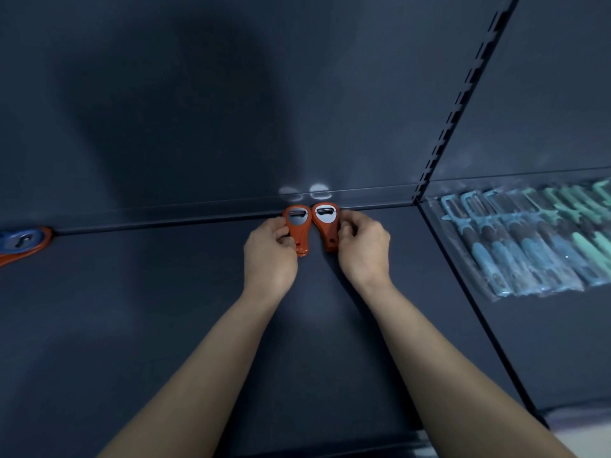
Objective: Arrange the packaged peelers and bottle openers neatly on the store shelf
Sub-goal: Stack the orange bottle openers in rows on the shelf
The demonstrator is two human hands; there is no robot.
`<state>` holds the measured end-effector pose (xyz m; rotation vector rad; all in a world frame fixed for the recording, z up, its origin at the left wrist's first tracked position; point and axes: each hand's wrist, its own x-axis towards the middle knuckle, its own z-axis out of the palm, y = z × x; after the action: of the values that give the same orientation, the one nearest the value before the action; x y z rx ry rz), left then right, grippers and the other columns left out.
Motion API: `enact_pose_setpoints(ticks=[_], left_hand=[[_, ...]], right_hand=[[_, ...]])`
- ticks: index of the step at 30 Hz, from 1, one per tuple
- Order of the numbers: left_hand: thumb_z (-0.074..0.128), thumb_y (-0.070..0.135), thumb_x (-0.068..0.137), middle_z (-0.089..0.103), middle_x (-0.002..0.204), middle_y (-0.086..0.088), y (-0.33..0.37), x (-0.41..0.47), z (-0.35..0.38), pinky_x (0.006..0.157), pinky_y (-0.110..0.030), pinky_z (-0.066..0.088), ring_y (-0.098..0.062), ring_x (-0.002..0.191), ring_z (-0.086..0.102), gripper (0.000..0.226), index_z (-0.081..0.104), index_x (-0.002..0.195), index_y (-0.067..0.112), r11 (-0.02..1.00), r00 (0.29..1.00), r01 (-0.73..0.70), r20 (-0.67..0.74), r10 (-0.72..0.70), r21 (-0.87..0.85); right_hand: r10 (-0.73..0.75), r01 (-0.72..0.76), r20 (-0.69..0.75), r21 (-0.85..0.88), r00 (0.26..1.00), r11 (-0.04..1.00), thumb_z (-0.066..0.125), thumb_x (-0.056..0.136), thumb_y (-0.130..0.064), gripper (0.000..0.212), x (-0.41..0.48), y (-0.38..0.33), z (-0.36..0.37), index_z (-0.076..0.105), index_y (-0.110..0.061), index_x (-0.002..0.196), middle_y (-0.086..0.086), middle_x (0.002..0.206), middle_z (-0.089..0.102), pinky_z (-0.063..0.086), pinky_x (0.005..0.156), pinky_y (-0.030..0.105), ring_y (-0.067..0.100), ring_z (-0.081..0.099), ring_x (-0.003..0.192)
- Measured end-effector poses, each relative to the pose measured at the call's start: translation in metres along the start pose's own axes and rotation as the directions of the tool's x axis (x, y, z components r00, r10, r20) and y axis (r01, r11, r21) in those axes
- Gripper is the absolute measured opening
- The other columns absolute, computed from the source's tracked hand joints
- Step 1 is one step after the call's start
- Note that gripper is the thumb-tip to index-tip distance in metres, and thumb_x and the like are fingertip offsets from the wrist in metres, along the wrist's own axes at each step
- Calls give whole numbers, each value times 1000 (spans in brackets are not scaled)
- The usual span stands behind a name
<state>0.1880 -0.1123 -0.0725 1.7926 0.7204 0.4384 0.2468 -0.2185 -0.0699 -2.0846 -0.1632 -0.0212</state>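
Two orange openers (302,238), handles partly behind fingers (281,232)

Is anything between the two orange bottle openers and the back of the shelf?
Nothing visible. The left hand holds the left opener, the right hand the right opener, both heads already at the shelf's back rail.

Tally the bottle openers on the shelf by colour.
Orange: 3, the left opener in the left hand, the right opener in the right hand, and the edge opener cut off at the frame's left.
Blue: 1, the blue opener overlapping the edge opener.
Total: 4 visible.
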Motion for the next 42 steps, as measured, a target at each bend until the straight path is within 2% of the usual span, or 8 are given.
enact_pose_setpoints(ticks=[4,7,11,15,19,23,29,42], left_hand=[[46,-7,88,64,109,0,-1,-5,-2,78,-10,44,-5,94,59,39,55,124,6,1000,1000,7,8,-7,-30],[47,-6,88,63,113,-4,-4,-7,-3,90,-20,46,-10,101,59,41,53,127,5,998,1000,22,4,-22,-52],[48,-7,88,64,115,-5,-6,-7,-1,99,-29,47,-12,105,60,41,53,127,5,998,1000,23,20,-21,-66],[48,-7,88,63,115,-2,-6,-9,-1,90,-18,45,-8,100,59,42,53,127,6,999,1000,-8,18,9,-32],[55,-7,84,61,116,-2,-7,-13,-2,80,-13,47,-3,86,59,44,52,125,8,995,997,-72,40,69,66],[60,-5,82,56,114,-5,-10,-16,1,68,-2,41,0,71,53,44,53,123,9,963,983,-181,49,175,200],[61,-6,82,49,105,3,-12,-19,2,74,-7,40,-4,73,49,27,64,104,8,889,941,-336,69,331,310],[61,-8,82,52,95,4,-22,-15,5,74,-2,42,7,71,52,18,67,94,5,872,908,-407,12,420,273]], right_hand=[[-4,4,16,25,1000,1000,40,93,-1,34,-1,0,-3,67,-8,112,6,91,69,38,65,3,8,56,70],[6,-6,11,25,1000,1000,41,93,-2,34,-2,0,-4,67,-10,113,7,98,70,43,77,13,12,59,82],[8,-9,13,31,1000,999,41,93,-2,33,-3,0,-4,68,-9,112,6,96,70,44,78,15,13,60,83],[11,-12,16,36,1000,999,43,92,-3,32,-3,0,-3,69,-10,109,7,97,71,49,86,25,20,65,91],[7,-8,33,32,999,999,53,92,-12,23,-7,0,-8,66,-8,110,4,90,69,49,83,24,15,62,84],[-29,42,86,-156,996,987,70,81,-31,38,-14,2,-4,59,-7,109,10,97,64,49,84,39,27,58,94],[-108,155,148,-364,983,918,63,86,-21,36,-23,1,-1,49,-5,116,13,111,56,38,90,32,28,45,109],[-129,162,113,-362,985,918,55,91,-17,32,-28,2,2,48,-4,120,13,115,55,36,92,30,27,45,111]])
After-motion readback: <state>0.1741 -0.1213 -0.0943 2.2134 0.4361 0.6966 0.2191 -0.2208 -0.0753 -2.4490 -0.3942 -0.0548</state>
